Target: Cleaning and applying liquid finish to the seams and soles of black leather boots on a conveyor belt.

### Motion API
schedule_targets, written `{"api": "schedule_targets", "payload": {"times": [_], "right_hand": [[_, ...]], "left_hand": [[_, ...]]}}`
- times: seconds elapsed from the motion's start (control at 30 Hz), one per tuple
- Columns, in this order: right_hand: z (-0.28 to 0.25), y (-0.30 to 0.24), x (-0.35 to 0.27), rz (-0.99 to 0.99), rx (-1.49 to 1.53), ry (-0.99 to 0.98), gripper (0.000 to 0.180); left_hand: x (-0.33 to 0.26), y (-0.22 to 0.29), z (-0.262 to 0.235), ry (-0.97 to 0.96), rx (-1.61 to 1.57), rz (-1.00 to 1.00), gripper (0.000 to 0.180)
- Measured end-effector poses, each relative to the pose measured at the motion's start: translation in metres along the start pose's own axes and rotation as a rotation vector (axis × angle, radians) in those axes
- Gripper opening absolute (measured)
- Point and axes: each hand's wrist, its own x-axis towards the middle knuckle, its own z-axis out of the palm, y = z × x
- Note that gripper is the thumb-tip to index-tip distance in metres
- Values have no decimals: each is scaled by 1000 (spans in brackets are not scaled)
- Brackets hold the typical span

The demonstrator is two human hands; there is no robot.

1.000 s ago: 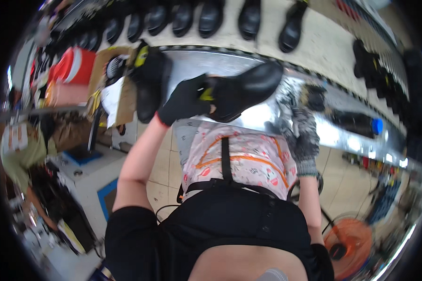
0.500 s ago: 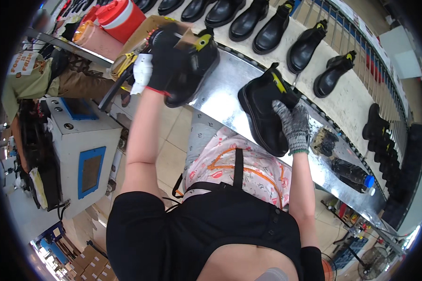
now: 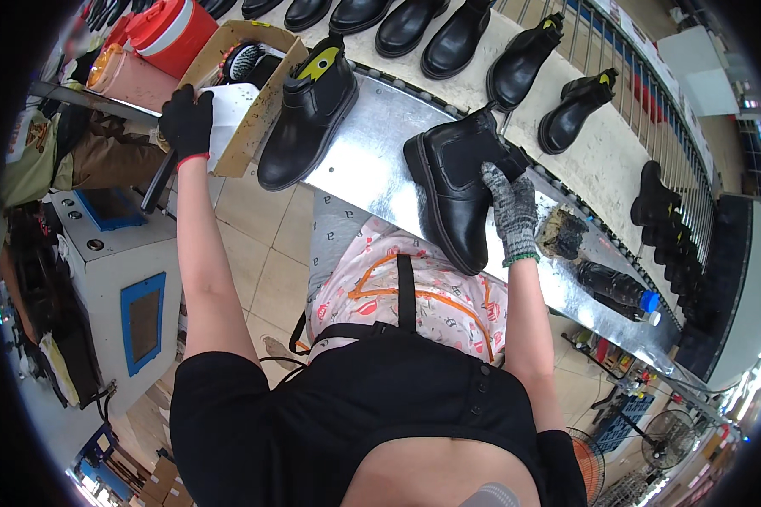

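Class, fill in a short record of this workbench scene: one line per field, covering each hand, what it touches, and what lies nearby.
Left hand: left hand in a black glove, on the white sheet at the cardboard box
Right hand: right hand in a grey knit glove, gripping the black boot
Surface: metal bench
Nearby: second boot standing on the bench; dark bottle with blue cap lying to the right

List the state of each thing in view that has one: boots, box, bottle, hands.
Left hand: black glove, gripping the cardboard box's edge.
Right hand: grey knit glove, gripping the near boot.
Near boot: on its side on the metal bench.
Second boot: upright, unheld.
Cardboard box: open.
Bottle: lying flat, capped.
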Motion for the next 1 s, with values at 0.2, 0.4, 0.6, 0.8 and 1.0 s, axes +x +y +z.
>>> {"api": "schedule_targets", "payload": {"times": [0.2, 0.4, 0.6, 0.8, 1.0], "right_hand": [[-3, 6, -1, -64, -47, 12, 44], [0, 5, 1, -71, -102, 12, 47], [2, 7, 2, -59, -104, 28, 50], [1, 21, 7, -72, -88, 49, 51], [0, -6, -5, -29, -157, 40, 50]], "left_hand": [[-26, 104, -80, 117, -710, -37, 17], [-102, 214, -39, -137, -1262, -21, 12], [-136, 249, -7, -302, -1320, 34, 11], [-125, 241, -3, -377, -1432, 283, 9], [-103, 234, -3, -451, -1302, 583, 10]]}}
